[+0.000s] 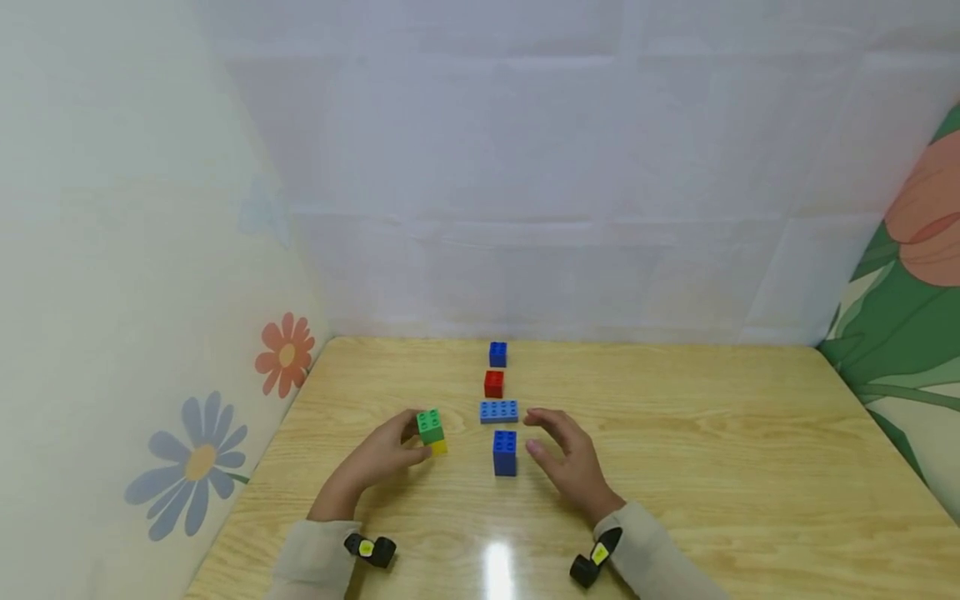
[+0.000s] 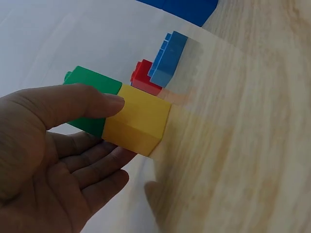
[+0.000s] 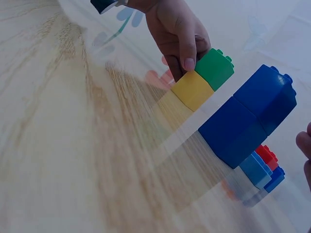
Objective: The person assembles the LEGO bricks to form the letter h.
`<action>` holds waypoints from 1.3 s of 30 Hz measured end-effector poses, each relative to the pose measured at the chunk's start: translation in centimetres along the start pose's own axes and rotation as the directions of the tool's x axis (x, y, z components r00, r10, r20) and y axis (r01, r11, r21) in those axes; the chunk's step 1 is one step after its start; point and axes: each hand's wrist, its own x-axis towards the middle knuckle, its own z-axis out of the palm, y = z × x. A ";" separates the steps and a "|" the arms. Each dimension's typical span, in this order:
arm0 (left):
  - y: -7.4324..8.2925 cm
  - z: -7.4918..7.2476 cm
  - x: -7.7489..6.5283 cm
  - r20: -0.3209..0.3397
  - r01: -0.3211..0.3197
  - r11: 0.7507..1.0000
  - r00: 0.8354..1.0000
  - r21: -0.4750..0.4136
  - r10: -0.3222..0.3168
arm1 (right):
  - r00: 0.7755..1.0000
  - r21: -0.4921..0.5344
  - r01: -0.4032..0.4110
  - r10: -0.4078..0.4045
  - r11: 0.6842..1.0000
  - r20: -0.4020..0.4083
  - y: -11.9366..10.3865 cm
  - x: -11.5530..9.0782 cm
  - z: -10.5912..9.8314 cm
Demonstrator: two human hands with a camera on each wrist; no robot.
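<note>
My left hand [image 1: 381,457] pinches a two-block stack, a green block [image 1: 431,425] on top of a yellow block [image 2: 138,116]. Its thumb lies across the near face at the joint of the two; the other fingers are behind, partly hidden. The yellow block's base is at or very near the tabletop. To the right of it stands a tower of two dark blue blocks [image 1: 505,458]. Beside that tower, on its right, my right hand [image 1: 572,464] is held with fingers relaxed and apart, touching nothing.
Behind the dark blue tower a light blue long block [image 1: 498,412], a red block [image 1: 493,384] and a small dark blue block [image 1: 498,354] form a line going away on the wooden table [image 1: 712,467]. A white cloth wall [image 1: 562,167] rises at the table's back edge.
</note>
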 end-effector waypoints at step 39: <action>0.3 1.9 0.2 0.144 -0.138 0.988 0.981 0.071 0.127 | 0.991 -0.083 -0.127 0.124 0.988 -0.043 2.6 0.3 0.3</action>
